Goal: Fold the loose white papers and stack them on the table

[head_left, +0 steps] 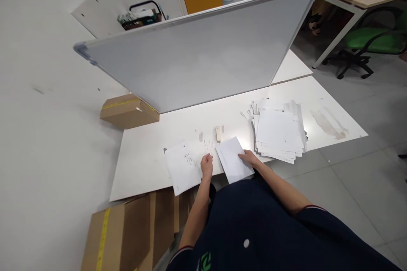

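My right hand [249, 158] grips the right edge of white paper [233, 159] at the table's front edge, close to my body. The paper is tilted and hangs partly over the edge. My left hand [206, 163] is just left of it, fingers curled together; anything in them is too small to make out. Left of that hand lies white paper [181, 171] with small dark print, its lower end past the table edge. A small cream oblong block [218, 134] sits behind the paper in my right hand. On the right is an uneven pile of paper [278, 131].
A whiteboard [203, 55] stands along the back of the white table [140, 169]. One cardboard box [127, 112] sits at the back left corner; more cardboard boxes [133, 228] are below the front left edge. A green chair [375, 40] stands at far right.
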A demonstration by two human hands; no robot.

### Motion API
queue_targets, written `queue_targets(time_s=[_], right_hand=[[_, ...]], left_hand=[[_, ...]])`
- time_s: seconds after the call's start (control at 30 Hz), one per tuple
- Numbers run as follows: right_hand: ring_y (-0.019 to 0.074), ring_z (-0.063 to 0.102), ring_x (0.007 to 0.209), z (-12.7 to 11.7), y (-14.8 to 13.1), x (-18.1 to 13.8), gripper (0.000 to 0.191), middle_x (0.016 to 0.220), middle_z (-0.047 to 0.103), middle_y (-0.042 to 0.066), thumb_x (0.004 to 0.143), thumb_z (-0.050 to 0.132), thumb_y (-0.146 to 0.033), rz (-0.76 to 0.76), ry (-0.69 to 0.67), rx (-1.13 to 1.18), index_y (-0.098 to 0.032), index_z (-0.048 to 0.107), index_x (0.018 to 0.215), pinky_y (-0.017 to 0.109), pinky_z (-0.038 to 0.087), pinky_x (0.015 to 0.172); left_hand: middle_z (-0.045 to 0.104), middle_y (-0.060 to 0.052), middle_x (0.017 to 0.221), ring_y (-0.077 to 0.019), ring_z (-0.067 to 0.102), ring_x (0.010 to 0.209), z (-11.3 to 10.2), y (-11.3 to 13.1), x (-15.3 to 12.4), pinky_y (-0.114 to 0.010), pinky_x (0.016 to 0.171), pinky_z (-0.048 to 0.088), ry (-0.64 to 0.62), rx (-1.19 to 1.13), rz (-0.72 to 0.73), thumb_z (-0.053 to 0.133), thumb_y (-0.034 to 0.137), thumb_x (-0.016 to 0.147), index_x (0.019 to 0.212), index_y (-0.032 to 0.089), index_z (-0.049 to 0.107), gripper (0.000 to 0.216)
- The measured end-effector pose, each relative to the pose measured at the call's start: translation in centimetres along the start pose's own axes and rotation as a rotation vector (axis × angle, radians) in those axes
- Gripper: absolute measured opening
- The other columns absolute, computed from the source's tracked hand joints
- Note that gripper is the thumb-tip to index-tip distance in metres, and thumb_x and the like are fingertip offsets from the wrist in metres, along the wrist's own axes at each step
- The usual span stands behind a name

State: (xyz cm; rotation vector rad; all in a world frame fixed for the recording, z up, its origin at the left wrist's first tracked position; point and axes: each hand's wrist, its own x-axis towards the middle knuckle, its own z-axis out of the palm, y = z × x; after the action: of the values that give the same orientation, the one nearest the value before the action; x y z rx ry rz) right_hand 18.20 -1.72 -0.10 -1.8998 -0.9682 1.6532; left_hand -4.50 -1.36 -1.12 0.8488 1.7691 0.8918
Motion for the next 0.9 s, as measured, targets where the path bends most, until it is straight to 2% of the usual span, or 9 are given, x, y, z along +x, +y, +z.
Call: queue_targets(time_s=[0.13,0.37,0.53,0.7,0.9], right_hand=[[0.0140,0.059,0.056,0.0,1.5,1.1,0.019,0.069,0.065,0.005,0.068,0.055,-0.023,0.055,0.027,0.161,-0.012,0.058,0.083,0.021,0.044,0.050],[0.0150,0.060,0.058,0.1,1.4,2.5,0.021,0.076,0.066,0.008,0.069,0.055,-0.023,0.051,0.030,0.225,-0.013,0.058,0.086,0.021,0.046,0.050],[0.0144,0.059,0.056,0.2,1.6,2.5,0.017,0.072,0.065,0.006,0.067,0.055,-0.023,0.036,0.024,0.178,-0.012,0.058,0.081,0.021,0.044,0.047],[0.0134,0.059,0.056,0.0,1.5,2.3,0.018,0.071,0.065,0.005,0.067,0.055,-0.023,0.027,0.026,0.171,-0.013,0.058,0.081,0.020,0.044,0.047],[0.0164,0.061,0.062,-0.1,1.2,2.8,0.017,0.075,0.066,0.007,0.067,0.056,-0.025,0.069,0.043,0.149,-0.014,0.058,0.080,0.022,0.046,0.050]], left_hand=[[0.060,-0.010,0.098,-0.0175,0.057,0.088,0.4,1.1,-0.1,-0.031,0.078,0.044,-0.031,0.263,0.079,0.046,0.027,0.078,0.108,0.016,0.052,0.033],[0.049,-0.010,0.117,-0.0203,0.047,0.107,1.9,4.1,0.3,-0.031,0.083,0.040,-0.207,0.429,0.290,0.044,0.019,0.077,0.128,0.024,0.033,0.053],[0.053,-0.010,0.109,-0.0221,0.049,0.103,2.7,4.9,1.5,-0.034,0.084,0.038,-0.240,0.545,0.265,0.043,0.016,0.076,0.130,0.025,0.032,0.056],[0.054,-0.010,0.110,-0.0202,0.050,0.102,2.6,4.6,1.9,-0.032,0.085,0.037,-0.250,0.523,0.246,0.042,0.013,0.075,0.131,0.023,0.030,0.059],[0.052,-0.010,0.114,-0.0204,0.048,0.107,2.5,4.6,2.1,-0.030,0.085,0.036,-0.279,0.513,0.226,0.042,0.013,0.074,0.130,0.024,0.032,0.058]])
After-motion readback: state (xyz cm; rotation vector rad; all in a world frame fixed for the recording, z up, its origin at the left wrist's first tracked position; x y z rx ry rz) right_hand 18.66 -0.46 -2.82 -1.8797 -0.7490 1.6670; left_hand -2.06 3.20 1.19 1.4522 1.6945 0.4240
